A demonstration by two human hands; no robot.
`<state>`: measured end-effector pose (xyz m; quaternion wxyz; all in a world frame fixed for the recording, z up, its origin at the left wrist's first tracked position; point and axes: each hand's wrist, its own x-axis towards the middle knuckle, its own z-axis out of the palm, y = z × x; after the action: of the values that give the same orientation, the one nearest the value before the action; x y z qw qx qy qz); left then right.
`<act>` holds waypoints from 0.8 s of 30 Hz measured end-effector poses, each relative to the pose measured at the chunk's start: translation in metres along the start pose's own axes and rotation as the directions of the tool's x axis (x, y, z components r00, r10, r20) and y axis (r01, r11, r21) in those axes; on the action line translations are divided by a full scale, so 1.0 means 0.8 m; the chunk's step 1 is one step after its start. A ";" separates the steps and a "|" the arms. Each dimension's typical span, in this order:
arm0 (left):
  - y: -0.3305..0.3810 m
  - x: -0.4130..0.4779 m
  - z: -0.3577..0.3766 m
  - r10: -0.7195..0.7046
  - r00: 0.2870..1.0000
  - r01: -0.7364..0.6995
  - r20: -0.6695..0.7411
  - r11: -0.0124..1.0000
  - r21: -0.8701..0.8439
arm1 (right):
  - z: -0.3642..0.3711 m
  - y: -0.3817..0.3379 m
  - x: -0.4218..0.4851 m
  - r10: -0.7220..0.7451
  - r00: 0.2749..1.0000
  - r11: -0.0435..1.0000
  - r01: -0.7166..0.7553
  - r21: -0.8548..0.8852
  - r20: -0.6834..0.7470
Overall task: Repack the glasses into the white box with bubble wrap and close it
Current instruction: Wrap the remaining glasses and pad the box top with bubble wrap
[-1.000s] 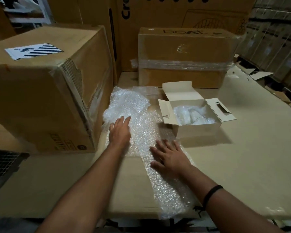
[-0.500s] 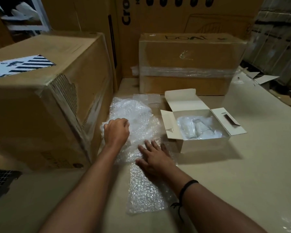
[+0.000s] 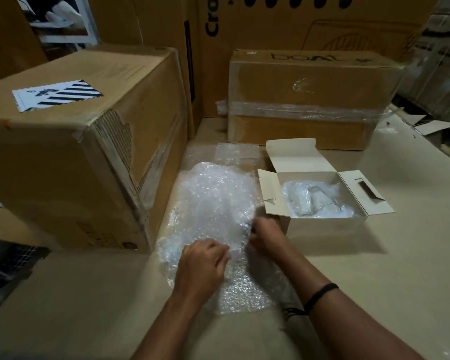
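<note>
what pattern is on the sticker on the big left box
Dark slanted stripes on white; the sticker shows best in the head view.

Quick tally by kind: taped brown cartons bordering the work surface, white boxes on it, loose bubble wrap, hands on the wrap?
Taped brown cartons: 2, left carton, rear carton
Open white box: 1
Loose bubble wrap: 1
Hands on it: 2, left hand, right hand
Total: 6

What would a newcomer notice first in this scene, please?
At the centre, the left hand and right hand grip a puffy mound of bubble wrap. Just right of it stands the open white box, with more clear wrapping inside. A big cardboard box looms on the left.
</note>
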<state>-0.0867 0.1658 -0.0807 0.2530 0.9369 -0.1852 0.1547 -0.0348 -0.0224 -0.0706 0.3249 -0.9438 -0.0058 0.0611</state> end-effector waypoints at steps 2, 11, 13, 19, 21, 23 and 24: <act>0.007 -0.015 0.013 0.020 0.999 -0.021 0.028 1.000 0.011 | -0.008 0.000 -0.027 0.032 0.994 0.931 0.008 0.364 -0.104; 0.024 -0.039 0.017 -0.034 0.999 0.033 0.006 0.993 0.115 | -0.025 -0.015 -0.056 0.184 0.980 0.646 -0.062 0.761 -0.077; 0.018 -0.040 0.015 -0.051 0.998 0.047 0.036 0.995 0.091 | -0.022 -0.016 -0.061 0.179 0.979 0.692 -0.052 0.720 -0.102; 0.005 -0.027 -0.003 -0.149 0.989 0.148 0.020 0.988 0.052 | -0.014 -0.007 -0.080 0.251 0.953 0.762 -0.087 0.642 -0.169; -0.002 -0.010 -0.011 -0.297 0.954 0.296 0.033 0.955 0.028 | -0.011 0.003 -0.087 0.261 0.953 0.795 -0.121 0.595 -0.155; -0.009 0.011 -0.018 -0.431 0.898 0.432 0.089 0.902 0.006 | -0.009 0.012 -0.095 0.270 0.954 0.818 -0.157 0.553 -0.128; -0.011 0.020 -0.019 -0.469 0.874 0.473 0.131 0.881 -0.003 | -0.009 0.015 -0.098 0.272 0.954 0.833 -0.171 0.527 -0.121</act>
<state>-0.0717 0.1766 -0.0656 0.2871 0.9571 0.0300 0.0257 -0.1118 -0.0398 -0.0638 0.5527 -0.8194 0.1517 0.0068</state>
